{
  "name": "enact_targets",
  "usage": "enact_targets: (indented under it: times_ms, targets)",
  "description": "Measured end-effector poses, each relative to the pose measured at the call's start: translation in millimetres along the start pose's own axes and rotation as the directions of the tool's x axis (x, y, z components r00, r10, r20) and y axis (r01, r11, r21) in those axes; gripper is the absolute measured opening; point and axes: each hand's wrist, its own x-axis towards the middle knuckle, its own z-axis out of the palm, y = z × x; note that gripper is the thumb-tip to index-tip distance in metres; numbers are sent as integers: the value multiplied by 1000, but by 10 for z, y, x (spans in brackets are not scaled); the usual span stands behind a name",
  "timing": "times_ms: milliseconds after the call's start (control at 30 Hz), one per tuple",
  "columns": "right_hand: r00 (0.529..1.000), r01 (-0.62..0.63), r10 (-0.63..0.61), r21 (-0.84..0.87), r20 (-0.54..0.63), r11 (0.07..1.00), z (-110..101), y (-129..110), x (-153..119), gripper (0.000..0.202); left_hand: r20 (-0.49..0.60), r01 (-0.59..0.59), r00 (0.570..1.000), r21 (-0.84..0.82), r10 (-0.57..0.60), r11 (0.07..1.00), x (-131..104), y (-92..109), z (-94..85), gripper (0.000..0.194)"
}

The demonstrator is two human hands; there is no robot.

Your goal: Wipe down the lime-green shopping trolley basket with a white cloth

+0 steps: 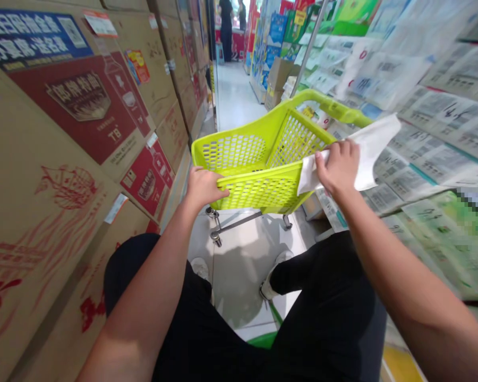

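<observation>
A lime-green shopping cart (263, 185) with a perforated plastic basket stands on wheels before my knees. My left hand (204, 187) is closed over the basket's near left corner, thumb on the near side and fingers beyond the rim. Toward the right end of the near rim, my right hand (340, 165) presses a white cloth (376, 148) against the cart. One part of the cloth hangs down over the basket's side; the rest spreads out to the right, past my hand. The cart's handle (342, 112) rises behind the cloth.
Stacked cardboard cartons (103, 106) wall the left side. Packs of tissue paper (430, 127) are piled close on the right. A tiled aisle (239, 90) runs ahead, where two people in dark clothes stand far off. Something green (263, 339) shows beneath my legs.
</observation>
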Motion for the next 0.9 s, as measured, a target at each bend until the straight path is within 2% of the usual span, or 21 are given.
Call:
enact_targets:
  times_ms: [33, 133, 167, 233, 300, 367, 500, 567, 600, 633, 700, 833, 900]
  targets:
    - [1000, -1, 1, 54, 3, 999, 82, -279, -79, 62, -7, 3, 1000, -1, -3, 1000, -5, 42, 3, 38]
    - [989, 119, -137, 269, 48, 956, 276, -1222, -367, 64, -17, 5, 1000, 2, -5, 1000, -18, 167, 13, 34]
    - [986, 139, -162, 327, 46, 935, 305, -1471, -447, 65, -21, 7, 1000, 4, -7, 1000, -20, 197, 17, 35]
    - [967, 201, -248, 407, 64, 891, 311, -1721, -539, 68, -29, 15, 999, 13, -15, 1000, -19, 222, 24, 40]
    - [927, 287, -362, 430, 101, 856, 268, -1585, -523, 68, -29, 21, 999, 21, -20, 1000, -11, 200, 28, 41]
    - [908, 321, -395, 378, 138, 869, 194, -1132, -418, 66, -20, 14, 1000, 21, -13, 1000, 5, 145, 29, 40]
    - [974, 181, -196, 135, 115, 974, 44, -9, -124, 63, 4, 0, 1000, -3, 0, 1000, 41, 54, 18, 41]
    - [991, 113, -117, 64, 60, 992, 41, 273, -34, 63, 14, -1, 1000, -13, 1, 1000, 53, 68, 10, 39]
    - [997, 77, -78, 51, 26, 996, 67, 286, -22, 64, 18, 0, 1000, -14, 0, 1000, 57, 94, 7, 38]
    - [999, 47, -47, 58, 0, 997, 108, 209, -37, 65, 21, -1, 1000, -13, 1, 1000, 62, 131, 6, 37]
    - [1000, 26, -25, 123, -16, 992, 214, -185, -147, 66, 23, -5, 1000, -13, 5, 1000, 73, 230, 11, 36]
    - [982, 136, -175, 368, 76, 920, 338, -1295, -505, 70, 29, -15, 999, -18, 16, 1000, 105, 419, 42, 39]
    - [955, 202, -274, 435, 111, 877, 308, -1549, -603, 74, 31, -15, 999, -14, 15, 1000, 115, 452, 52, 42]
